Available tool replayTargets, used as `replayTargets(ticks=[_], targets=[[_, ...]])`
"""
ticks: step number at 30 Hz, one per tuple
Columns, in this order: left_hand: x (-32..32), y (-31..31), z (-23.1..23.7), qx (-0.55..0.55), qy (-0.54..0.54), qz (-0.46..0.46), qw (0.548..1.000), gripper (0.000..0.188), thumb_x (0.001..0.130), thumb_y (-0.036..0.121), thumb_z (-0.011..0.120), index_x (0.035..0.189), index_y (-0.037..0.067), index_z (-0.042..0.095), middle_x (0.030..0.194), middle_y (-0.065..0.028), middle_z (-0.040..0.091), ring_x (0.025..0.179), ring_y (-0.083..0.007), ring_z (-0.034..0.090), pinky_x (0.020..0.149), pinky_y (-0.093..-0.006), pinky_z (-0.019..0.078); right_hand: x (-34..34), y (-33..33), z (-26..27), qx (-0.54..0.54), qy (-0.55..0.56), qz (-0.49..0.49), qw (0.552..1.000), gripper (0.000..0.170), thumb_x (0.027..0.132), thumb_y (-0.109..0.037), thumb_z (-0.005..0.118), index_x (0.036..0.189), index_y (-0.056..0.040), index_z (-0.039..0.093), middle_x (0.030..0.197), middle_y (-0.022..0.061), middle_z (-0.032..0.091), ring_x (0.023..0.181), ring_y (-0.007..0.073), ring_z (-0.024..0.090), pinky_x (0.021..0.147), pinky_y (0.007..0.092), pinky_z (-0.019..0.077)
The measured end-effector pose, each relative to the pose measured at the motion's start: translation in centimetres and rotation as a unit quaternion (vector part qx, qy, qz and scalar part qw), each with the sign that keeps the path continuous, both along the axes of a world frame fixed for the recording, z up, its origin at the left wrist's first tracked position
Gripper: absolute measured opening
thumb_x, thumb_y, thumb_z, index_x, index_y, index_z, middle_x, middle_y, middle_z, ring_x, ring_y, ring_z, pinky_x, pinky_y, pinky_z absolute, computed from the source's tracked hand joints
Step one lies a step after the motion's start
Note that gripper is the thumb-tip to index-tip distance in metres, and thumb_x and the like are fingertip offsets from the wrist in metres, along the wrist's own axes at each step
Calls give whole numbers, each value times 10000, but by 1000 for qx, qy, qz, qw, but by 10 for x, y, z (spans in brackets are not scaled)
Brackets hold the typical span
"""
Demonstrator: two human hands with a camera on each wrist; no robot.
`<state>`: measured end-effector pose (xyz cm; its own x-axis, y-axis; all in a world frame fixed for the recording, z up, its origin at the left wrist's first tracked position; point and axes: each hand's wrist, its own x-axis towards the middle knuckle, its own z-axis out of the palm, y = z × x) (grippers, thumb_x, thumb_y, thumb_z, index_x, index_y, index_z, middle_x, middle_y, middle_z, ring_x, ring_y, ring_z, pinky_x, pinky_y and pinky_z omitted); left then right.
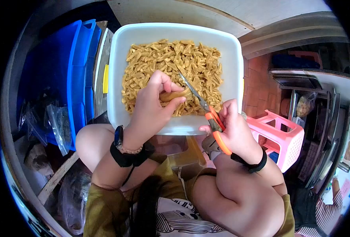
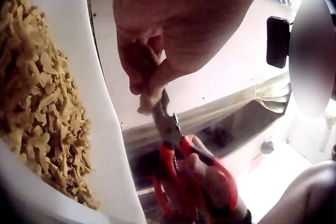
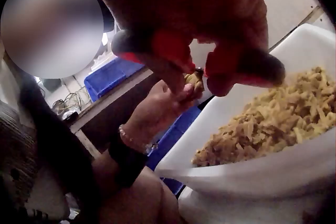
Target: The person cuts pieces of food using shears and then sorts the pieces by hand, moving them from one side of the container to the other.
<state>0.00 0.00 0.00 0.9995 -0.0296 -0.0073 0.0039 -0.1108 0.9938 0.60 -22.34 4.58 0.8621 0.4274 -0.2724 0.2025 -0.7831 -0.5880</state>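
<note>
My left hand (image 1: 151, 102) pinches a soft yellow-brown strip of food (image 1: 174, 95) between thumb and fingers. In my right hand (image 1: 239, 128) is a pair of scissors (image 1: 222, 143) with orange handles, fingers and thumb in the loops. The blades point up and away, right beside the strip. From the left wrist view, the blades (image 2: 167, 127) meet the end of the strip (image 2: 149, 102) just below the fingertips. Both hands are over the near part of a white tub (image 1: 175, 26). A thick layer of similar cut yellow-brown pieces (image 1: 147, 63) covers its bottom.
Blue crates (image 1: 75, 79) stand to the left, with clear plastic bags (image 1: 59, 124) by them. A pink plastic stool (image 1: 291, 142) is at the right on red floor tiles (image 1: 258, 85). The person's bare knees lie below the tub's near edge. Another person's striped sleeve (image 1: 329, 213) shows at the lower right.
</note>
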Motion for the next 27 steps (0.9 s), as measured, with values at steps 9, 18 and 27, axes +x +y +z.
replayTargets(ticks=[9, 18, 27], targets=[[2, -3, 1, -182, 11, 7, 983, 338, 833, -92, 616, 927, 89, 347, 949, -50, 556, 929, -125, 569, 828, -264, 492, 5, -8, 8, 33, 0, 67, 997, 728, 689, -516, 790, 986, -37, 329, 675, 138, 556, 586, 339, 610, 524, 372, 473], [2, 4, -2, -272, 74, -37, 959, 286, 890, -59, 564, 942, 91, 326, 1038, -111, 610, 1023, -131, 573, 883, -273, 478, 1, -6, -1, 76, -7, 74, 994, 694, 707, -465, 798, 984, -47, 319, 704, 137, 550, 635, 300, 627, 532, 352, 468], [7, 13, -5, -322, 112, -1, 940, 265, 899, -19, 581, 948, 97, 348, 1079, -122, 613, 966, -116, 587, 830, -248, 486, 2, -12, 1, 146, 73, -32, 986, 713, 676, -421, 840, 973, -57, 304, 705, 79, 524, 580, 171, 530, 525, 295, 442]])
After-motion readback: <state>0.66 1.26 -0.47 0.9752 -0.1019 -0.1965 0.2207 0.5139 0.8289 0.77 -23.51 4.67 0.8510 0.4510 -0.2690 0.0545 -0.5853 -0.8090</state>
